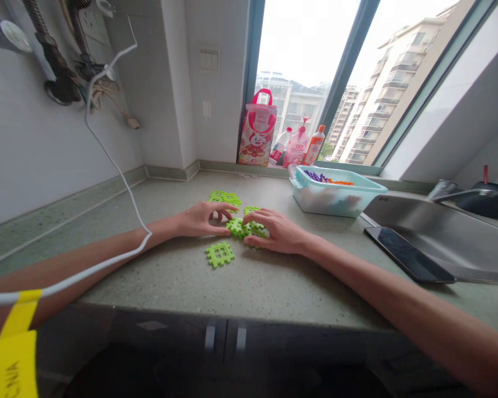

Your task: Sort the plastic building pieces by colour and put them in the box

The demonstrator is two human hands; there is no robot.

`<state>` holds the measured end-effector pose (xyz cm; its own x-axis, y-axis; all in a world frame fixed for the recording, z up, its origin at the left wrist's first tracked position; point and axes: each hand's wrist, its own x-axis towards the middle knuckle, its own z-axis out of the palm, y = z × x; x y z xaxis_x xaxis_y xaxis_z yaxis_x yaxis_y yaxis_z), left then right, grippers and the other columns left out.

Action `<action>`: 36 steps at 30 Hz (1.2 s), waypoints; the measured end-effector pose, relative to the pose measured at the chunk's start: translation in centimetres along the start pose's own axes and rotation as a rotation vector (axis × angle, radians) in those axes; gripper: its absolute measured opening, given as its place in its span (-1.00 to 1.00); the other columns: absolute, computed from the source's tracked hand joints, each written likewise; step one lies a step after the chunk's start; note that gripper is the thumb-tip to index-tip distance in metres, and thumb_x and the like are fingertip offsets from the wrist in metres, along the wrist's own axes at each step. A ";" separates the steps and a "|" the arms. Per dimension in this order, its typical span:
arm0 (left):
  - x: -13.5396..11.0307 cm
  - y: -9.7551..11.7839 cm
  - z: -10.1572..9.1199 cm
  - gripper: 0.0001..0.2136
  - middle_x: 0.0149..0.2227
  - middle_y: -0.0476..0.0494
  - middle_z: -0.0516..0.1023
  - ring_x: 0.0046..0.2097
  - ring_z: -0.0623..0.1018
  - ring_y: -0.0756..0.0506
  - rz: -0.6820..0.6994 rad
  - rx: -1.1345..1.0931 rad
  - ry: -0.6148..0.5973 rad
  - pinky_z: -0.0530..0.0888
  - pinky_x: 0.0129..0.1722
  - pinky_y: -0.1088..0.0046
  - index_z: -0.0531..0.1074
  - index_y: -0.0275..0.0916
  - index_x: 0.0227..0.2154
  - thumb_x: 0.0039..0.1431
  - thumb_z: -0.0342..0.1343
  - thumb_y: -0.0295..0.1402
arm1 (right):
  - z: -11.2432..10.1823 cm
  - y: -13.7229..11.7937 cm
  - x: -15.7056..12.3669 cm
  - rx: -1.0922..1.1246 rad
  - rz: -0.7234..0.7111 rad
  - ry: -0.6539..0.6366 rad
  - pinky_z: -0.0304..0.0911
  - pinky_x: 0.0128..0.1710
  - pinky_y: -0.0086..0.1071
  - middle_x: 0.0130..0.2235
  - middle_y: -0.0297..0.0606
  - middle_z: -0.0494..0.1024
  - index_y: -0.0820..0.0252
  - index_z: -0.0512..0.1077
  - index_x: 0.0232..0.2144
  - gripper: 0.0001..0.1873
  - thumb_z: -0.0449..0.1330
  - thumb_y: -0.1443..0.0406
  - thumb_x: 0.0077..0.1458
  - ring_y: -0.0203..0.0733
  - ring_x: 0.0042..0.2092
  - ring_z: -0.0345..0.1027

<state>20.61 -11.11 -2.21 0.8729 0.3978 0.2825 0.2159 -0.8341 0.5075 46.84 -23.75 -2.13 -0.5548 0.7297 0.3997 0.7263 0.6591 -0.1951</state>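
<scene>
Left hand (201, 220) and right hand (274, 232), fingers curled, pinch one notched green plastic tile (237, 227) on the speckled stone surface (274, 282); a lattice tile (219, 254) lies near.

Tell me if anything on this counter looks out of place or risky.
The phone lies flat at the sink edge, close to the basin. A white cable hangs from the wall across the left forearm. Otherwise nothing stands out: both hands rest on green tiles, nothing spilled.
</scene>
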 end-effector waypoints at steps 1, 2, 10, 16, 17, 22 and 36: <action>0.0 0.1 0.0 -0.39 -0.04 -0.16 0.68 -0.12 0.62 -0.12 -0.003 -0.006 0.001 0.49 -0.14 0.36 0.46 -0.16 0.25 0.17 0.38 -0.08 | -0.1 0.1 -0.1 -0.005 -0.017 -0.003 0.34 0.12 -0.06 0.01 -0.11 0.63 0.08 0.49 0.04 -0.59 0.31 -0.01 0.30 0.05 0.06 0.49; 0.0 0.2 0.1 -0.40 -0.05 -0.16 0.68 -0.13 0.62 -0.12 -0.005 -0.008 0.007 0.49 -0.14 0.36 0.48 -0.16 0.23 0.17 0.38 -0.08 | -0.1 0.1 -0.2 -0.013 -0.029 -0.006 0.33 0.14 -0.04 0.02 -0.11 0.63 0.07 0.49 0.05 -0.56 0.33 -0.03 0.27 0.07 0.07 0.48; 0.0 0.6 0.7 -0.35 -0.14 -0.10 0.69 -0.20 0.60 -0.09 0.022 0.002 0.021 0.47 -0.20 0.39 0.47 -0.14 0.24 0.13 0.43 -0.06 | 0.6 -0.4 0.2 -0.025 0.099 0.034 0.36 0.02 -0.15 -0.10 -0.17 0.65 0.07 0.51 0.00 -0.64 0.40 0.10 0.22 0.01 -0.03 0.51; -0.2 1.1 0.2 -0.29 -0.08 -0.14 0.69 -0.15 0.61 -0.11 0.052 -0.022 -0.008 0.48 -0.15 0.38 0.40 -0.16 0.30 0.13 0.42 -0.04 | 0.6 -1.0 0.7 -0.069 0.138 0.080 0.36 0.02 -0.15 -0.14 -0.23 0.67 0.05 0.52 -0.08 -0.66 0.44 0.25 0.07 0.02 -0.05 0.52; -0.2 1.1 0.0 -0.30 -0.07 -0.15 0.69 -0.13 0.62 -0.12 0.046 -0.017 -0.003 0.48 -0.13 0.37 0.40 -0.16 0.31 0.16 0.40 -0.03 | 0.2 -0.8 0.6 -0.072 0.128 0.113 0.36 0.02 -0.14 -0.15 -0.23 0.67 0.05 0.53 -0.08 -0.66 0.44 0.24 0.07 0.01 -0.06 0.53; -0.4 -0.3 -1.0 -0.38 -0.08 -0.16 0.70 -0.14 0.61 -0.12 -0.002 0.047 0.039 0.50 -0.15 0.38 0.40 -0.16 0.30 0.27 0.27 -0.01 | -5.0 1.9 -0.7 -0.145 0.147 0.450 0.37 0.10 -0.06 -0.03 -0.24 0.66 -0.01 0.53 -0.08 -0.75 0.34 0.17 0.17 0.04 0.00 0.53; -0.3 -0.7 -1.7 -0.56 -0.06 -0.21 0.67 -0.08 0.62 -0.16 0.096 0.202 -0.010 0.50 -0.05 0.35 0.58 -0.20 0.07 0.29 0.25 -0.01 | -15.4 11.8 -8.4 -0.724 0.679 1.017 0.27 -0.01 -0.03 -0.21 -0.16 0.66 0.04 0.57 -0.05 -0.65 0.31 0.08 0.14 0.10 -0.12 0.50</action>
<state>19.44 -10.02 -1.27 0.8979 0.3094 0.3130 0.2135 -0.9281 0.3051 66.30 -24.92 6.05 0.2841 0.2101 0.9355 0.9453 -0.2243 -0.2367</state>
